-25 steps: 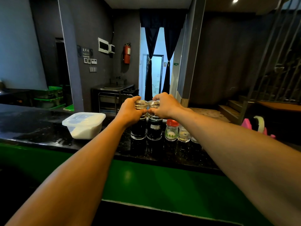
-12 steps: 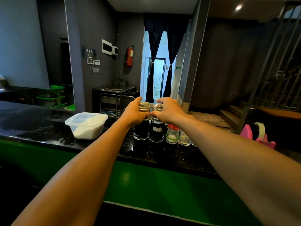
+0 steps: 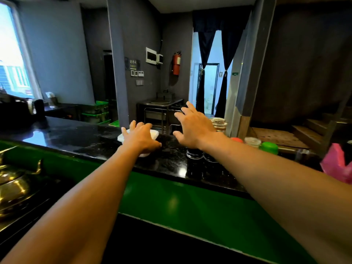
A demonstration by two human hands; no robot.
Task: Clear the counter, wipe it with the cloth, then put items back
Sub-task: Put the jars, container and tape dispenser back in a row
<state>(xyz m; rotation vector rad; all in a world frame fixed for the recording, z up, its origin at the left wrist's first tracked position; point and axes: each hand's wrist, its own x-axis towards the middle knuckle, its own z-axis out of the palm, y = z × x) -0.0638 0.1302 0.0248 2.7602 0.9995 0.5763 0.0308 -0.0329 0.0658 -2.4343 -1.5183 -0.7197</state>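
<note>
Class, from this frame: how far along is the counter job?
Done: nothing evident; jars and white container stand on the counter. In hand: left hand reaches over the container, right hand open above jars. Left: clearing, wiping, returning; no cloth visible.

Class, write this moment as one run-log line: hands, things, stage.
left hand: spread over white tub, contact unclear | right hand: open, near jars | counter: not yet cleared

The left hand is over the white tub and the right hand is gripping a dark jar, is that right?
Not quite. In the head view the right hand grips nothing: its fingers are spread open in the air near the dark jars. The left hand is indeed over the white tub.
</note>
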